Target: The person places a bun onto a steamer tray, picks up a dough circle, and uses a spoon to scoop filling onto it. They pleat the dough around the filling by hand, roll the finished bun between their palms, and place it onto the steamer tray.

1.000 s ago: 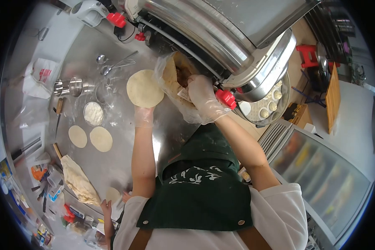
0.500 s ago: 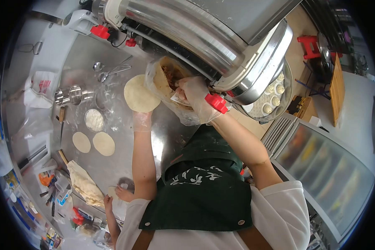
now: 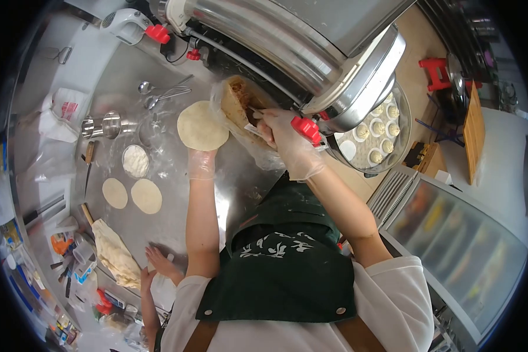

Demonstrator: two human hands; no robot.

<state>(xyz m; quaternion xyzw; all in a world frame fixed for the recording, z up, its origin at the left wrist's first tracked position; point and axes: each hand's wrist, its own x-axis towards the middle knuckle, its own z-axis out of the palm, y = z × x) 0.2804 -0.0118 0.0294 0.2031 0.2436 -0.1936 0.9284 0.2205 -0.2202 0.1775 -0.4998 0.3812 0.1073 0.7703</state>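
Note:
A flat round dough wrapper (image 3: 203, 125) rests across my gloved left hand (image 3: 202, 163), whose fingers are hidden beneath it. Close to its right, an open plastic bag of brown filling (image 3: 236, 105) leans by the machine. My gloved right hand (image 3: 284, 138) is at the mouth of this bag. Its fingers are closed around a thin filling spatula (image 3: 256, 110), most of which is hidden by the hand and the bag. Two more dough wrappers (image 3: 146, 196) lie on the steel table (image 3: 176, 223), near a bowl of flour (image 3: 135, 161).
A dough roller machine (image 3: 264, 44) stands along the far side. Beyond it is a round steamer tray (image 3: 366, 169) of pleated buns. A knife (image 3: 88, 158), metal cups (image 3: 111, 124) and spoons (image 3: 152, 101) lie left. Another person's hands (image 3: 165, 267) are beside a dough mass (image 3: 114, 255).
My right hand has shifted slightly right and down, and the spatula's end shows more. The wrapper remains on my left hand. The other person's hands have opened out over the table.

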